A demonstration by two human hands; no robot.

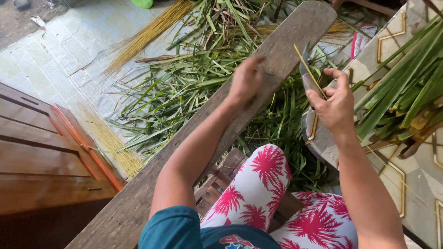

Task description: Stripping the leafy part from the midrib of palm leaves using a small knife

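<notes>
- Nearest me, the knees in red-and-white trousers [258, 184] sit below both wrists.
- My right hand [336, 103] has its fingers [342, 78] pinched shut on a thin yellow stick [310, 74], which crosses the knife [308, 80] just behind the fingertips.
- My left hand [247, 80] rests on the wooden plank [295, 34]; its fingers curl under, so I cannot tell whether they hold anything.
- I judge the blade could nick the right fingers if the stick slips, since they lie so close to it.
- Beyond the fingers lie green leaves [184, 87] and a bundle of sticks [147, 32] on the floor.
</notes>
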